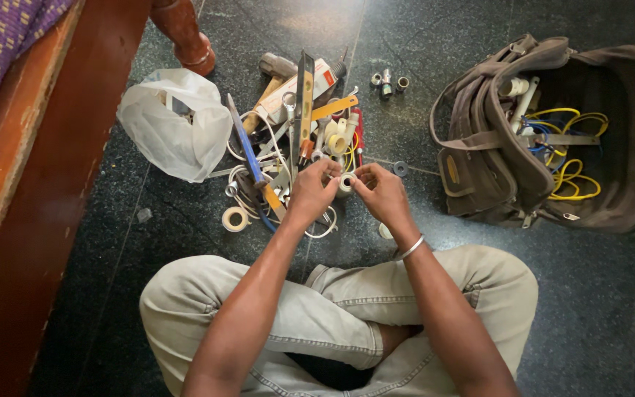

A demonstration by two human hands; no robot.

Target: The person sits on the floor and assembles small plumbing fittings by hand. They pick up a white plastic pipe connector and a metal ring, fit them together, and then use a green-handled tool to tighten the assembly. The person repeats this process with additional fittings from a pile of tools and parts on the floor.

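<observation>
I sit cross-legged on a dark stone floor. My left hand and my right hand meet over a small white ring-shaped roll, likely thread tape, and both pinch it between the fingertips. A metal bangle sits on my right wrist. Just beyond the hands lies a heap of tools: a hammer, a level, a blue-handled tool, pliers, white fittings and cord.
A white plastic bag lies left of the heap. Another tape roll rests on the floor. Small metal fittings sit farther off. An open brown tool bag with yellow wires stands right. A wooden bed frame runs along the left.
</observation>
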